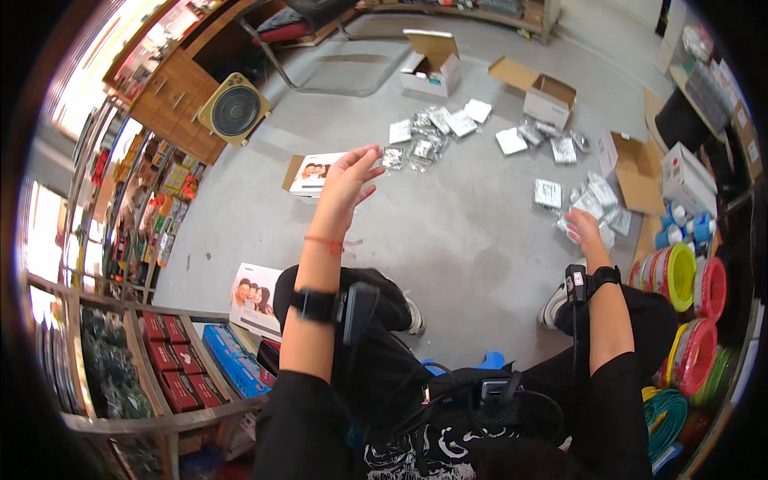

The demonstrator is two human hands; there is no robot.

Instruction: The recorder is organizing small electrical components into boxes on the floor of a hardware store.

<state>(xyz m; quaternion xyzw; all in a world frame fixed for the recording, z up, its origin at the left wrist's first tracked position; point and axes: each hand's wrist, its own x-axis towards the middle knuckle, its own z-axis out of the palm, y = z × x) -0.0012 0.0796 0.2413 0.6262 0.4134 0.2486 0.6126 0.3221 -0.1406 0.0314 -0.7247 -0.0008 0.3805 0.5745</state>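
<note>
My left hand (353, 183) is raised in front of me, its fingers partly apart and nothing visible in them. Just to its left, and partly behind it, a white cardboard box (309, 185) with a printed photo lies on the floor with a brown flap out. Beyond the fingertips is a group of clear plastic packets (422, 150), several with white labels. My right hand (585, 231) is over the near edge of another packet pile (602, 191), with its fingers extended. Whether they touch a packet is hard to tell.
Open cartons stand at the back (441, 75), back right (546, 105) and right (639, 174). Coiled wire rolls (681, 270) line my right side. A box fan heater (236, 111) stands left, above shelves of goods (174, 360). Another photo-printed box (258, 300) is by my left knee.
</note>
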